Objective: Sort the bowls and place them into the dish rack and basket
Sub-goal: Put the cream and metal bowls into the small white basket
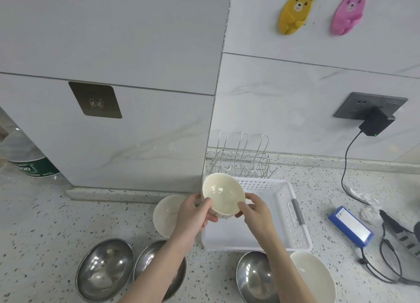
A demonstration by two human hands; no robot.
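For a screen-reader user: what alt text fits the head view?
Both hands, left and right, hold a white bowl tilted above a white basket; a wire rack stands behind, steel and white bowls in front.

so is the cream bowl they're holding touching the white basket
Cannot tell. In the head view the cream bowl, held by the left hand and right hand, overlaps the white basket corner, so neither gap nor contact shows.

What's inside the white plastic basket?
The white plastic basket shows only its bare white floor. The cream bowl held by both hands, left and right, covers its near-left corner.
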